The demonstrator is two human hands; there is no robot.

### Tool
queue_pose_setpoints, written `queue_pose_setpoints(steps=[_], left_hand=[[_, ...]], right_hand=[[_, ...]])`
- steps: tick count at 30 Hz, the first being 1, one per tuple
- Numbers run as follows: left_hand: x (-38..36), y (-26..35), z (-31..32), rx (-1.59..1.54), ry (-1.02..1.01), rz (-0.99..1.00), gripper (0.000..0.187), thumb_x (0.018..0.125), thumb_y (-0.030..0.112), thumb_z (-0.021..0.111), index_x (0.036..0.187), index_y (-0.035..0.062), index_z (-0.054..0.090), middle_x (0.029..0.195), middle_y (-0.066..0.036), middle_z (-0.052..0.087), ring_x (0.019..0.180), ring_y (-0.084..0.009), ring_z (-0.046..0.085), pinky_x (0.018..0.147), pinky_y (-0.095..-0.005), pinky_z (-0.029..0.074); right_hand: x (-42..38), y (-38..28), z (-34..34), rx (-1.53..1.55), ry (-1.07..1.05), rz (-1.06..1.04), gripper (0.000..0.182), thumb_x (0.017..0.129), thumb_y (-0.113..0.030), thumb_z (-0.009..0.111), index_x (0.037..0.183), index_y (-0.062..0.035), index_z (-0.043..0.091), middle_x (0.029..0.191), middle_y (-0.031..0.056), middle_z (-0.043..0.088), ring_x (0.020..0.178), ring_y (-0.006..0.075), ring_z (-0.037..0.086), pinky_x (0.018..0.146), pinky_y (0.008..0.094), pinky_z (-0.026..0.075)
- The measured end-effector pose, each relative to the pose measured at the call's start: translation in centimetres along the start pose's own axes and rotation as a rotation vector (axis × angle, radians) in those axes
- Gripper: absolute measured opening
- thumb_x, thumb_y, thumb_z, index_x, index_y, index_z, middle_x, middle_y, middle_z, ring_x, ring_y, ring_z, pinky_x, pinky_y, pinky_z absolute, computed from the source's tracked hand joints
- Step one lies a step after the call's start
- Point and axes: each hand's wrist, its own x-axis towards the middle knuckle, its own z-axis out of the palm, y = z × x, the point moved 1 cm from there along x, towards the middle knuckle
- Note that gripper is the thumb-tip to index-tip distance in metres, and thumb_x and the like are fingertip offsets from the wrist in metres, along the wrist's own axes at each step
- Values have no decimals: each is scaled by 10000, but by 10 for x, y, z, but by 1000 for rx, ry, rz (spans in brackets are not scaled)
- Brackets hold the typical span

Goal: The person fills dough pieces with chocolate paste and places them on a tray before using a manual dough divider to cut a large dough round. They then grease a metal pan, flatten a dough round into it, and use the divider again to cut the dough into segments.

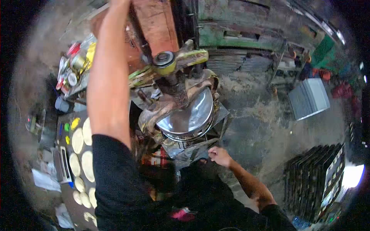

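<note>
My left arm reaches up past the top edge, so the left hand is out of view. Close to my body, my right hand has its fingers curled in, and nothing shows in them. Just beyond it stands a worn machine with a cast-metal head, yellow-green in places. Beneath the head is a shiny round metal pan, partly covered by the machine's curved arms. What the left hand touches is hidden.
Flat pale dough pieces lie on a dark table at the left. A cluttered shelf stands farther back. To the right are a stack of dark trays and a grey-white box. Green metal panels line the back.
</note>
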Motion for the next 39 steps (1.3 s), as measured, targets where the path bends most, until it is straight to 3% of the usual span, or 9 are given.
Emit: queue_pose_setpoints(steps=[3, 7, 9, 10, 12, 15, 17, 21, 39], left_hand=[[2, -33, -15, -6, -360, -104, 383, 888, 207, 608, 1176, 7, 455, 948, -135, 638, 845, -188, 604, 658, -335, 496], [-128, -2, -150, 26, -543, 180, 379, 928, 207, 507, 1265, 43, 570, 1307, -180, 525, 1210, -246, 508, 989, -345, 402], [-216, -53, -197, 27, -1556, -437, 417, 956, 170, 465, 1332, -10, 477, 1324, -164, 522, 1196, -265, 525, 1002, -337, 395], [-265, 31, -190, -801, -1807, -470, 511, 934, 187, 572, 1363, -42, 412, 1360, -145, 493, 1264, -222, 453, 1047, -406, 358], [-389, -7, -241, -469, -1775, -1506, 490, 938, 126, 570, 1379, 1, 398, 1291, -129, 551, 1177, -220, 532, 1009, -339, 404], [-507, -33, -303, 337, -1403, -1620, 594, 905, 375, 569, 1352, 18, 413, 1217, -102, 590, 1032, -210, 596, 855, -358, 479], [-563, -48, -316, 63, -909, -2046, 520, 943, 372, 534, 1360, 74, 441, 1281, -142, 551, 1092, -266, 580, 921, -340, 464], [-613, -32, -227, -898, -884, -2041, 653, 963, 520, 310, 1428, 63, 332, 1473, -135, 342, 1352, -295, 322, 1119, -457, 249], [-740, 540, -165, -1079, -2323, -1723, 726, 933, 595, 275, 1455, 91, 303, 1508, -103, 300, 1352, -322, 326, 1108, -452, 270]], right_hand=[[23, 15, 58, 613, 8, 326, 536, 863, -457, 620, 1126, 7, 562, 1046, 135, 647, 909, 233, 646, 847, 381, 477], [64, -1, 81, 1406, 276, 489, 774, 829, -686, 499, 1262, -47, 454, 1107, 141, 616, 1085, 301, 556, 943, 487, 391], [72, 20, 93, 1499, 297, 440, 735, 822, -699, 500, 1177, -56, 502, 1078, 134, 615, 1025, 296, 569, 926, 454, 408], [68, 26, 88, 1475, 354, 448, 685, 829, -701, 489, 1048, -53, 533, 1026, 135, 626, 960, 273, 584, 918, 430, 417], [41, 30, 72, 1412, 528, 402, 607, 853, -669, 489, 892, -65, 528, 828, 99, 609, 807, 230, 605, 801, 397, 485], [-6, 74, 64, 1463, 631, 377, 500, 911, -575, 488, 863, -79, 538, 710, 55, 532, 608, 219, 565, 564, 352, 487], [-46, 85, 55, 1409, 690, 487, 529, 918, -570, 471, 825, -56, 549, 688, 53, 527, 594, 200, 523, 575, 363, 465], [-138, 99, 44, 956, 1112, 581, 585, 933, -532, 442, 785, 12, 596, 749, 90, 591, 717, 171, 515, 658, 349, 425], [-663, -27, 162, 938, 2463, 264, 265, 936, -282, 530, 952, -18, 544, 729, 11, 518, 634, 88, 486, 560, 271, 412]])
